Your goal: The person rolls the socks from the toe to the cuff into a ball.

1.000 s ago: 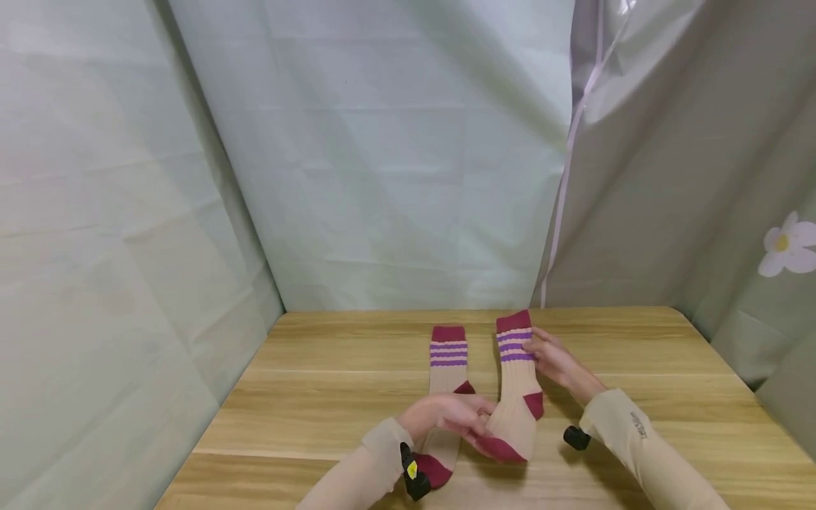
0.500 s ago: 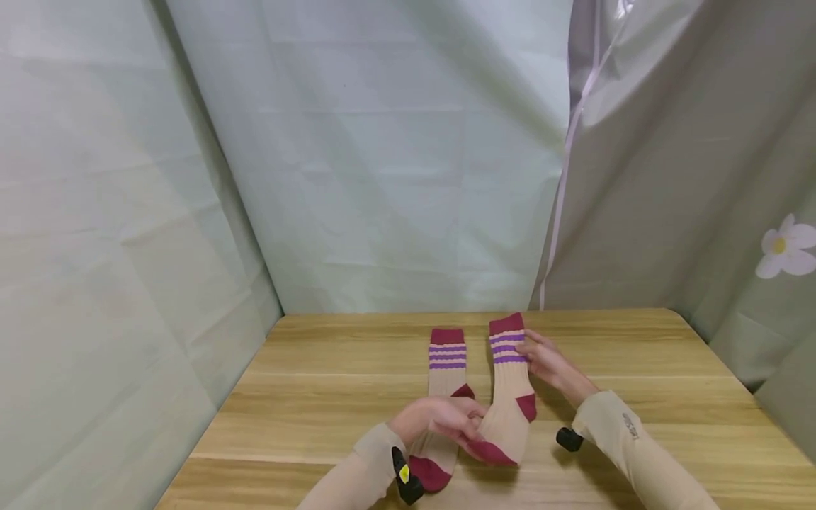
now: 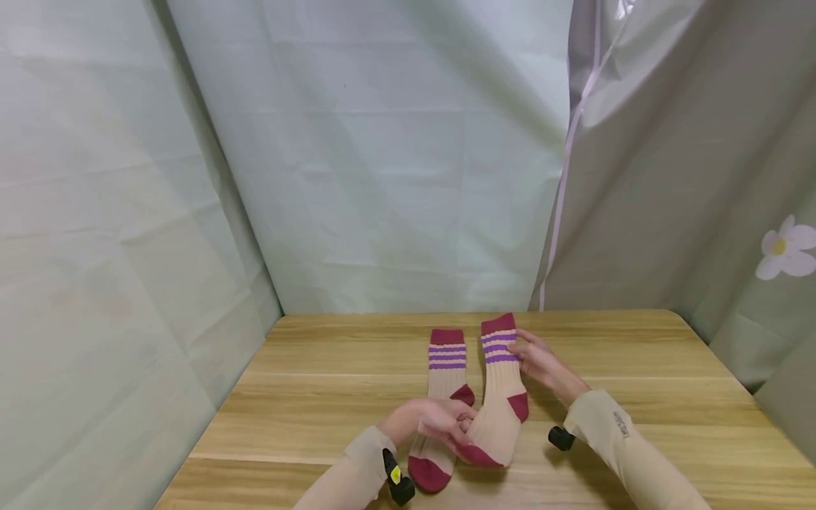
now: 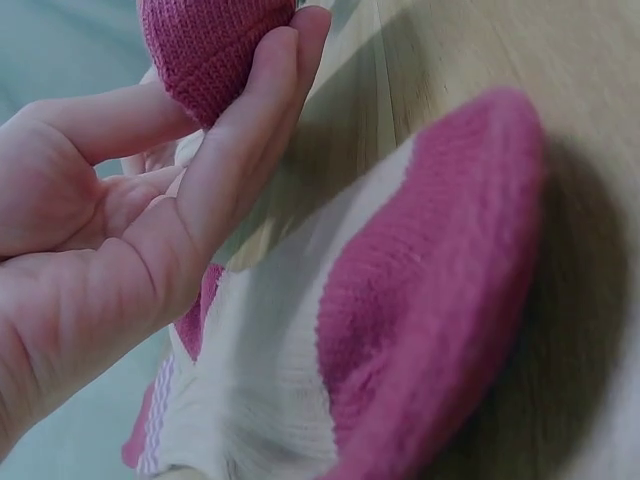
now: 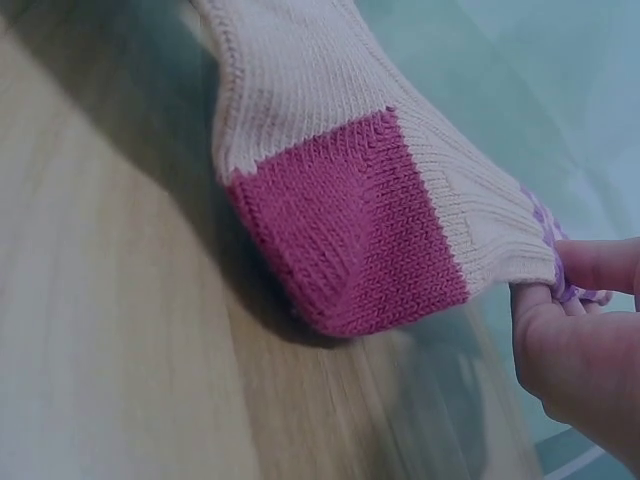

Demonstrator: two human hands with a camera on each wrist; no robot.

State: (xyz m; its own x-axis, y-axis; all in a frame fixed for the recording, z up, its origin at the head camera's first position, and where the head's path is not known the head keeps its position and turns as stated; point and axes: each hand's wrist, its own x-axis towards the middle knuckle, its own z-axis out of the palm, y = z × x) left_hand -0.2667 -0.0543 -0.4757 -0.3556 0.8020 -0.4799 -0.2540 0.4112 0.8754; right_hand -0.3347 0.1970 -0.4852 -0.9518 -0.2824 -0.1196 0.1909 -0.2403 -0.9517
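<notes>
Creased pale sheet (image 3: 395, 177); wood-grain table (image 3: 319, 397). Held sock (image 3: 502, 397): ribbed cream knit, maroon toe and heel, purple stripes, tilted above table, beside matching flat sock (image 3: 448, 382) lying on wood. Left hand (image 3: 438, 421) pinches held sock's toe; right hand (image 3: 542, 365) pinches its striped leg.

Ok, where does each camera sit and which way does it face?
Head: on the head, facing forward and down at held sock, lying sock and table; left hand, right hand and sleeves show.
Left wrist: on that wrist, facing both socks' toes; left hand shows.
Right wrist: on that wrist, facing the held sock's heel; right hand partly shows.
Both wrist views share the held sock.
</notes>
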